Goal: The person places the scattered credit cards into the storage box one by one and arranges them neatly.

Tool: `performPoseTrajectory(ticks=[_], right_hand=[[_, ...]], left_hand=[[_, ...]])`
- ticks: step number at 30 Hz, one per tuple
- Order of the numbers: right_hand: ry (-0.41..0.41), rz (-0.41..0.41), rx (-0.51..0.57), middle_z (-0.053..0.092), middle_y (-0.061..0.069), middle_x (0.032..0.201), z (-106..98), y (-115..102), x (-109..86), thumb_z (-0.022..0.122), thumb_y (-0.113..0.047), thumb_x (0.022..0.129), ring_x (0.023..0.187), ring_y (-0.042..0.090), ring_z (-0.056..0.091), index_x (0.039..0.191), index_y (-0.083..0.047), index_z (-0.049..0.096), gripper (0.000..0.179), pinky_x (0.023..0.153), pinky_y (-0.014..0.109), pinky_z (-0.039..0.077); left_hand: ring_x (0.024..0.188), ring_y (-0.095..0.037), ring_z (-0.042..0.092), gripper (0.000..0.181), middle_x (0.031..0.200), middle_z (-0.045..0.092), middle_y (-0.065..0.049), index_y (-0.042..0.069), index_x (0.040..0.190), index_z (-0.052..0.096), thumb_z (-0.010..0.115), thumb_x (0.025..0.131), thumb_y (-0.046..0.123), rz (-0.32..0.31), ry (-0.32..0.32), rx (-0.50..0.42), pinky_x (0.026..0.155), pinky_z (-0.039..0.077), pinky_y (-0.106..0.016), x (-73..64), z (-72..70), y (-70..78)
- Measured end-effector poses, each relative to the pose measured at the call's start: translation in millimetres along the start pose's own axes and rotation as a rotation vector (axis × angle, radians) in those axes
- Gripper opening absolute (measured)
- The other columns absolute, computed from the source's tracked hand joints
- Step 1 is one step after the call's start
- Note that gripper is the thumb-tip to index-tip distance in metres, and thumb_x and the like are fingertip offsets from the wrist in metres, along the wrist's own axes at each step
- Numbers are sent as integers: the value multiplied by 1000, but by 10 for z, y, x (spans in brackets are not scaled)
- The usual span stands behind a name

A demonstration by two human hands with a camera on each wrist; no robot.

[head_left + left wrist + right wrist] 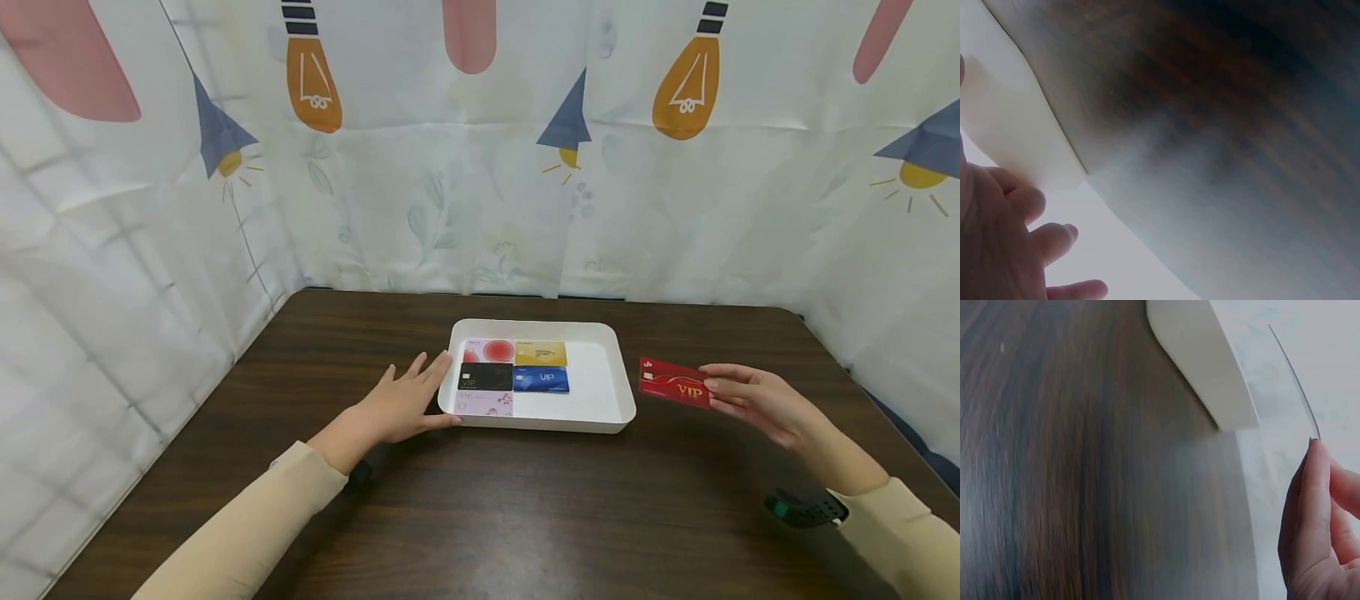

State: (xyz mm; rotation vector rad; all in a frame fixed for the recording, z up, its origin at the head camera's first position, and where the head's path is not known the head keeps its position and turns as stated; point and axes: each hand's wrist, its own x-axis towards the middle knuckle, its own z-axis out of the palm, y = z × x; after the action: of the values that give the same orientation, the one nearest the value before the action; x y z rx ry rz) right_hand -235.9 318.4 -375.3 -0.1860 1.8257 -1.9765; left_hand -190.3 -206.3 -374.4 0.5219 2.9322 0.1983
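Note:
A white tray point(592, 392) stands on the table with several cards laid flat in its left and middle part. Among them are a pink card point(498, 351), a gold card point(541, 353), a black card point(486, 377), a blue card point(542, 380) and a pale lilac card point(483, 404). My left hand point(405, 404) rests with spread fingers against the tray's left side. Right of the tray, my right hand point(757, 404) pinches a red VIP card point(672, 382) by its right end, raised over the table. Edge-on, the card point(1297, 387) shows as a thin line in the right wrist view.
The dark wooden table point(480, 508) reaches back to a white patterned curtain point(480, 208) that hangs behind it and at both sides. A dark band with a green patch point(802, 508) sits at my right wrist.

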Motion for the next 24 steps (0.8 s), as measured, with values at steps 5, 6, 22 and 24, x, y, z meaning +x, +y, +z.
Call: performPoseTrajectory(ticks=[5, 6, 22, 24], right_hand=[[9, 19, -34, 59, -7, 116, 202, -16, 80, 60, -7, 104, 98, 14, 67, 107, -26, 76, 25, 88, 32, 57], [10, 20, -41, 58, -6, 117, 244, -22, 95, 61, -8, 104, 98, 14, 67, 108, -26, 75, 24, 88, 32, 57], [-53, 10, -100, 59, 0, 123, 755, -64, 368, 61, -11, 104, 105, 18, 64, 114, -20, 71, 16, 90, 31, 57], [-68, 10, -105, 60, 0, 123, 813, -61, 393, 61, -11, 104, 106, 18, 64, 116, -18, 70, 17, 90, 31, 57]], left_hand=[[155, -39, 14, 105, 169, 20, -12, 5, 165, 12, 61, 94, 65, 1, -4, 6, 116, 15, -71, 8, 8, -2], [155, -38, 13, 105, 169, 20, -12, 6, 165, 12, 61, 94, 66, 0, -6, 7, 116, 15, -71, 10, 9, -2], [154, -39, 16, 103, 169, 22, -13, 4, 164, 15, 62, 95, 64, 0, 2, 7, 115, 16, -71, 4, -9, 6], [154, -39, 17, 103, 168, 22, -13, 4, 164, 15, 61, 95, 64, 2, 2, 7, 115, 17, -72, 4, -9, 9]])
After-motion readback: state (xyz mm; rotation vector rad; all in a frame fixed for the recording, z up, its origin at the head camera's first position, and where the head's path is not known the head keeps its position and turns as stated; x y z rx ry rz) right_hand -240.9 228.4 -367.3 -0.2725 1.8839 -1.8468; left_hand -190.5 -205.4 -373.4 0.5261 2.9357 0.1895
